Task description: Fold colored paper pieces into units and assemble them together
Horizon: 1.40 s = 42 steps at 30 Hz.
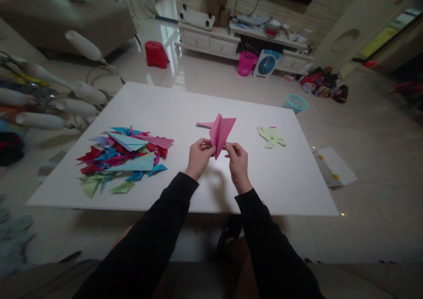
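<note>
Head view: a white table (287, 180) stands on glossy floor tiles (203, 78) before a low TV cabinet (198, 41). Over it, the left hand (199, 158) and right hand (239, 161) clamp a pink paper plane (223, 131) between fingertips (209, 151), right of a folded-paper heap (127, 151).

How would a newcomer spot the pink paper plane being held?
Find the white table, then the left hand and right hand near its middle. Between them is the pink paper plane. Unlike the pink folded paper lying behind it, this one is held in both hands.
</note>
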### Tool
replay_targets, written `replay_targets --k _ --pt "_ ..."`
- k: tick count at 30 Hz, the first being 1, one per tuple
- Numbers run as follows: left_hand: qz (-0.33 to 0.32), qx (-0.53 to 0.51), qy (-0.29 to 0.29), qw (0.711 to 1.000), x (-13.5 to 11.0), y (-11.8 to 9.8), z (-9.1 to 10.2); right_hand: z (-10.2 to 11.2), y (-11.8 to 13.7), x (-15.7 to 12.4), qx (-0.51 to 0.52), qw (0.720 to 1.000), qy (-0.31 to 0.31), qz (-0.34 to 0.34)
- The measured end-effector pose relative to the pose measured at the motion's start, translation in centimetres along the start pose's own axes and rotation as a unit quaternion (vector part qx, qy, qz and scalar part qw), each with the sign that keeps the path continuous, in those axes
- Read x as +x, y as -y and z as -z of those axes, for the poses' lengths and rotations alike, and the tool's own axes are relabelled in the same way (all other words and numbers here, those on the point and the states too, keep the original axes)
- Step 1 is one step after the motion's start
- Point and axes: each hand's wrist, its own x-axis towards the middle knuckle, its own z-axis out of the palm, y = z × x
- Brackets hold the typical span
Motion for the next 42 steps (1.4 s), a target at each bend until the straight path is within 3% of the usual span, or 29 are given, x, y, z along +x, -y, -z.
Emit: replay_targets --k 3,10,13,16,19,23,34,42 --pt "0.022 -0.013 0.031 0.999 -0.2 -0.1 -0.4 0.0 -0.2 0.0 -0.005 1.0 0.009 0.011" --pt "0.092 -0.003 0.133 0.987 -1.3 -0.6 -0.5 0.6 -0.8 0.0 0.018 0.999 -0.037 -0.002" --pt "0.104 -0.009 0.117 0.988 -1.5 -0.7 -0.4 0.9 -1.0 0.0 0.01 0.998 -0.068 0.004" --pt "0.048 0.019 0.094 0.994 -1.7 -0.6 -0.3 1.1 -1.0 -0.1 -0.004 0.995 -0.098 0.006" --pt "-0.021 0.092 0.109 0.99 -1.9 -0.5 -0.4 1.2 -1.1 -0.1 -0.021 0.995 -0.097 -0.001" --pt "-0.048 0.143 0.117 0.982 -2.0 -0.4 -0.7 1.0 -1.0 0.1 -0.019 0.996 -0.083 0.01" --pt "0.019 0.005 0.102 0.995 -1.3 -0.8 -0.5 1.0 -0.8 0.3 0.02 0.999 -0.031 0.016" --pt "0.072 -0.059 0.074 0.993 -1.1 -0.3 -0.3 1.0 -0.3 0.1 0.034 0.997 -0.068 -0.001"
